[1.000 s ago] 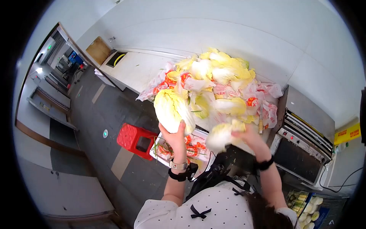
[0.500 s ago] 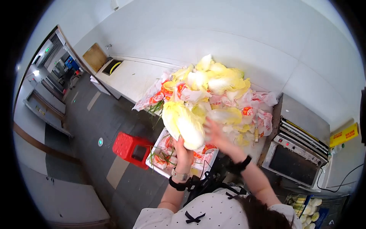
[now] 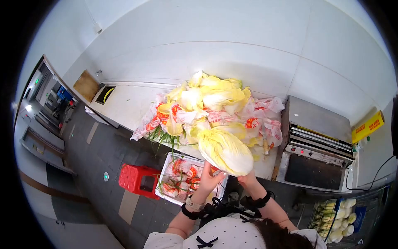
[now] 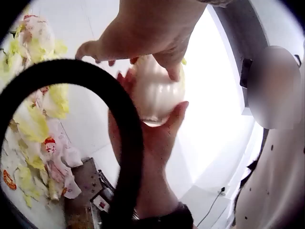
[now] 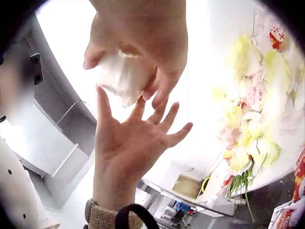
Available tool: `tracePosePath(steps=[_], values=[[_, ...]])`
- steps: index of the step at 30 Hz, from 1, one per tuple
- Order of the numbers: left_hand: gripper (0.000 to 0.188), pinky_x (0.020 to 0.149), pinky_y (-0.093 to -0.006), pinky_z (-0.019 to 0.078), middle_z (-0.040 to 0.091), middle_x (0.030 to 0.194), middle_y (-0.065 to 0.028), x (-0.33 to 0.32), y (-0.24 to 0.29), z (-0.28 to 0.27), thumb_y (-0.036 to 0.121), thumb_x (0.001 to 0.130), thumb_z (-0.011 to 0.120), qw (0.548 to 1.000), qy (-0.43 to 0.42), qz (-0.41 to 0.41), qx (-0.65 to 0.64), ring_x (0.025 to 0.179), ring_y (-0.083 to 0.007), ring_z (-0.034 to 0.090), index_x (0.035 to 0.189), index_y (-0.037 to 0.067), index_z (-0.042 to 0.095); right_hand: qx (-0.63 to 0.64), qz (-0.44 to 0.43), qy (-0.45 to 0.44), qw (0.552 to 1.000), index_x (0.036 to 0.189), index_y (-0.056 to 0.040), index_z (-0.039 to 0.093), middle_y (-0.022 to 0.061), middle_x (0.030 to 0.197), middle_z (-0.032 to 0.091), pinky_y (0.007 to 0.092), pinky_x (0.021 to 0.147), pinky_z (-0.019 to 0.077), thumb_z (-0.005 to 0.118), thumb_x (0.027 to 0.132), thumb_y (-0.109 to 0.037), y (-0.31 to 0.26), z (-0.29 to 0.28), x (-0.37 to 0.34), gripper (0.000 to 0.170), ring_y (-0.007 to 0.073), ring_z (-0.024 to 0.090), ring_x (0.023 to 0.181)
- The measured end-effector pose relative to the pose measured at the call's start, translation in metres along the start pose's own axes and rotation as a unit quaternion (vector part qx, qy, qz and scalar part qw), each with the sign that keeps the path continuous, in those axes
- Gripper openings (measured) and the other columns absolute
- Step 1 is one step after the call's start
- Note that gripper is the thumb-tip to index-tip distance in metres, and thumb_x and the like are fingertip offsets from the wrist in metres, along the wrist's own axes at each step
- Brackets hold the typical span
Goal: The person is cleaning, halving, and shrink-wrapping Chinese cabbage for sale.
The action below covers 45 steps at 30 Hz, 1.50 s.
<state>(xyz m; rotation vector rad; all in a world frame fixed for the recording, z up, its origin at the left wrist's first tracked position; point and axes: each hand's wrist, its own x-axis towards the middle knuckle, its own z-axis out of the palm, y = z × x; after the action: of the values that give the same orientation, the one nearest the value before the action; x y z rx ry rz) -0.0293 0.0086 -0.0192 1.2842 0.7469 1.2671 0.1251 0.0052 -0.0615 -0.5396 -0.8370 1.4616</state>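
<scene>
- Cabbage [image 3: 226, 151] now touched by both hands, held up before the counter [image 3: 134, 96]; half a second ago, supported mainly by the left.
- Base now gripped by right hand [image 3: 248, 179]; left hand [image 3: 211, 178] splayed against it, not clenched.
- Weight probably shared, so turning should be easier.

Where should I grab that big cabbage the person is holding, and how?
Probably by the cabbage's thick white end, cupping it from underneath on the right. That end points down to the right, and it is rounded and looks solid. The frilly yellow leaves at the other end might tear.
</scene>
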Motion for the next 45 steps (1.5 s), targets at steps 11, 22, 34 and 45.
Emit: tracePosePath(steps=[11,22,34,45], values=[[0.069,0.101,-0.0372,0.0316,0.046,0.125,-0.0177,0.036,0.039,-0.085,0.050,0.091,0.035,0.967,-0.110,-0.218,0.071,0.119,-0.0260,0.042,0.141,0.009,0.012,-0.198,0.124,-0.176,0.956,0.133,-0.0070,0.028,0.0086,0.128,0.041,0.0337,0.100,0.0305,0.084,0.048,-0.018,-0.080,-0.017,-0.017,0.103,0.0187,0.038,0.120],[0.099,0.097,-0.0318,0.0342,0.039,0.129,-0.0115,0.061,0.025,-0.039,0.038,0.066,0.073,0.776,-0.468,-0.409,-0.104,0.116,-0.0199,0.042,0.139,0.009,0.013,-0.208,0.211,-0.227,0.928,0.131,-0.0097,0.033,0.0081,0.121,0.047,0.0310,0.093,0.0391,0.075,0.062,-0.010,-0.048,0.002,0.003,0.081,0.0171,0.048,0.107],[0.106,0.094,-0.0358,0.0410,0.045,0.126,-0.0122,0.023,0.003,-0.069,0.035,0.050,0.081,0.911,-0.180,-0.315,-0.194,0.111,-0.0227,0.049,0.134,0.003,0.026,-0.746,-0.040,0.271,0.606,0.114,0.0022,0.043,0.0204,0.104,0.053,0.0384,0.082,0.0428,0.053,0.078,-0.006,0.026,-0.138,0.058,0.038,0.0348,0.052,0.096],[0.098,0.092,-0.0386,0.0439,0.045,0.126,-0.0144,0.019,-0.012,-0.055,0.034,0.055,0.079,0.854,0.018,-0.366,-0.370,0.111,-0.0257,0.050,0.133,0.003,0.028,-0.787,0.124,0.305,0.522,0.096,0.0010,0.049,0.0192,0.095,0.055,0.0410,0.075,0.0471,0.055,0.076,-0.007,0.029,-0.184,0.080,0.023,0.0344,0.057,0.090]])
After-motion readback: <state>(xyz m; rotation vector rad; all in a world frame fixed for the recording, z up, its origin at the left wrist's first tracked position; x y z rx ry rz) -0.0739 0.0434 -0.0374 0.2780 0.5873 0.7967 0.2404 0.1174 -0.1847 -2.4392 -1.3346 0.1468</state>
